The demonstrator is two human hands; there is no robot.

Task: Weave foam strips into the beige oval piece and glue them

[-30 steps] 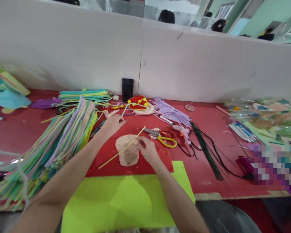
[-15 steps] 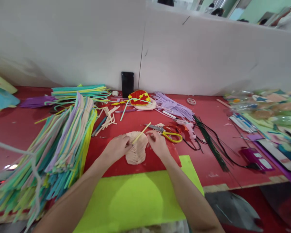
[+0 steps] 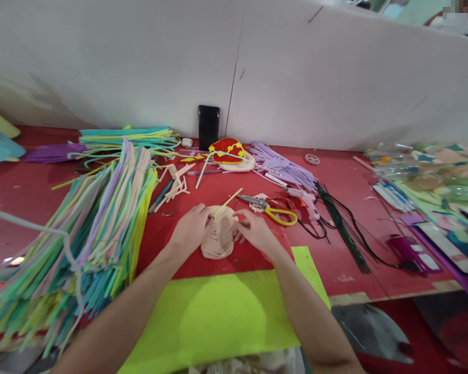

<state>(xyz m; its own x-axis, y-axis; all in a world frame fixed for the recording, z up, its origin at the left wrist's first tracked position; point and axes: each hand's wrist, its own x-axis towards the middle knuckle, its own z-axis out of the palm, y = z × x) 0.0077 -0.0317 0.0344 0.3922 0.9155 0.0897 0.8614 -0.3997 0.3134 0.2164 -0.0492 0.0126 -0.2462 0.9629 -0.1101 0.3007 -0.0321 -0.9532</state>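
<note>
A beige ribbed piece (image 3: 217,245), apparently made of pipe cleaners laid in rows, lies on a red sheet in front of me. Across its top slants a pale yellow pipe cleaner (image 3: 231,199), its free end pointing up and right. My left hand (image 3: 193,227) is closed at the upper left of the piece, fingertips pinching by the yellow stick's lower end. At the right edge of the piece, my right hand (image 3: 254,229) has bent fingers closed on the rim. Yellow-handled scissors (image 3: 275,214) lie just beyond my right hand.
Bundled coloured pipe cleaners (image 3: 113,208) cover the left side. Behind are a black phone (image 3: 208,127), a red and yellow piece (image 3: 226,150) and a lilac bundle (image 3: 283,166). A pink glue gun (image 3: 306,200) lies right. A lime sheet (image 3: 226,306) is nearest me.
My right fingers have moved down onto the right edge of the beige piece. My left hand has shifted slightly up along its left side. The camera view has tilted a little.
</note>
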